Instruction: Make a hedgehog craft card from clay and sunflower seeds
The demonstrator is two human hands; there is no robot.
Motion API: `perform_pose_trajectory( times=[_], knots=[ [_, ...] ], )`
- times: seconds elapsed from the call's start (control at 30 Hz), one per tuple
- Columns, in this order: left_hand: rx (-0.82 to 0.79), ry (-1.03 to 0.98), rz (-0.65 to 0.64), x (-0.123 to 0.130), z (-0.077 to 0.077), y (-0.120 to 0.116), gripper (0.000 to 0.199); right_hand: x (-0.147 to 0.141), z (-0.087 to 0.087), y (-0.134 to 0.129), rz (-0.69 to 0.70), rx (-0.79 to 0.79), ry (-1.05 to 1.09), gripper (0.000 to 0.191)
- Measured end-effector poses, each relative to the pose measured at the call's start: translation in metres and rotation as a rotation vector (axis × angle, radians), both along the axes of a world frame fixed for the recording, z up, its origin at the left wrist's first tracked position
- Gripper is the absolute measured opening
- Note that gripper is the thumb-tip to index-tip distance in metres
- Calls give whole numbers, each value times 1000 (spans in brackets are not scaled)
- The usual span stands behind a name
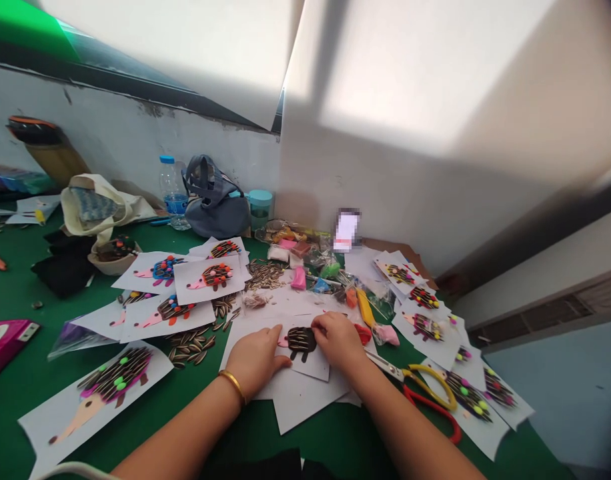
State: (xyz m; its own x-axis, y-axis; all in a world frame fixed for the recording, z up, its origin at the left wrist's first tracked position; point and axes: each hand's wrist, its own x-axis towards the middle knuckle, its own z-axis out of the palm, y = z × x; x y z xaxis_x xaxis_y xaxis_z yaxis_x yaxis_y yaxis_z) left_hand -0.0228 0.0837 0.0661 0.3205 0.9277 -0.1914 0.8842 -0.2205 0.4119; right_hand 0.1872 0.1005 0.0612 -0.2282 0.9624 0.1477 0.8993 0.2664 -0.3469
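One left hand (255, 355) steadies this hedgehog card (313, 363), right hand (339, 339) pinches can't-tell-what, probably sticking sunflower seeds (299, 337), so press gently next.

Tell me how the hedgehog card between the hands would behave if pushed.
The hedgehog card would likely slide, since it lies on other paper sheets. It looks thin, so probably light and bendy. Bending might loosen the seeds laid across the hedgehog's back.

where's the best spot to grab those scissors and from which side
Probably the yellow loop and red loop of the scissors, reaching in from the picture's lower right. The handles point that way, while the blades run the opposite way, toward the right hand's wrist.
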Motion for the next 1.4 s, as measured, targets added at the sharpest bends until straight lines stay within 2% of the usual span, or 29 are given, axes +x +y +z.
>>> perform_pose_trajectory(
  times=[0.53, 0.97, 1.4],
  knots=[
    [-4, -9, 1, 0, 1, 0, 54, -7, -1, 7, 44, -74, -128, 16],
    [1, -2, -14, 0, 1, 1, 52, -12, 6, 12, 61, -113, -168, 18],
    [-18, -37, 11, -2, -1, 0, 52, -11, 5, 12, 78, -99, -179, 20]
  ],
)
